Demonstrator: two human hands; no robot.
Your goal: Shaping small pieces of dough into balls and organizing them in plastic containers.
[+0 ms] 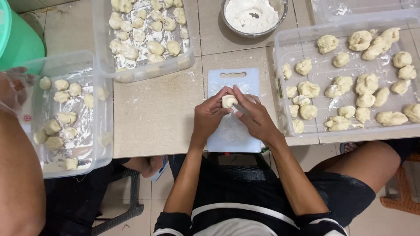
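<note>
A small pale dough piece (pixel 228 101) is pinched between the fingers of both my hands above a light blue cutting board (pixel 234 135). My left hand (pixel 209 116) cups the dough from the left, and my right hand (pixel 255 114) presses on it from the right. Both hands hover just over the board at the table's near edge.
A clear tray (pixel 286 48) of dough lumps lies to the right, another tray (pixel 105 61) with floured pieces at the back left, a third (pixel 103 144) at the left. A metal bowl of flour (pixel 251 17) stands behind the board. Another person's arm (pixel 17 175) and gloved hand are at far left.
</note>
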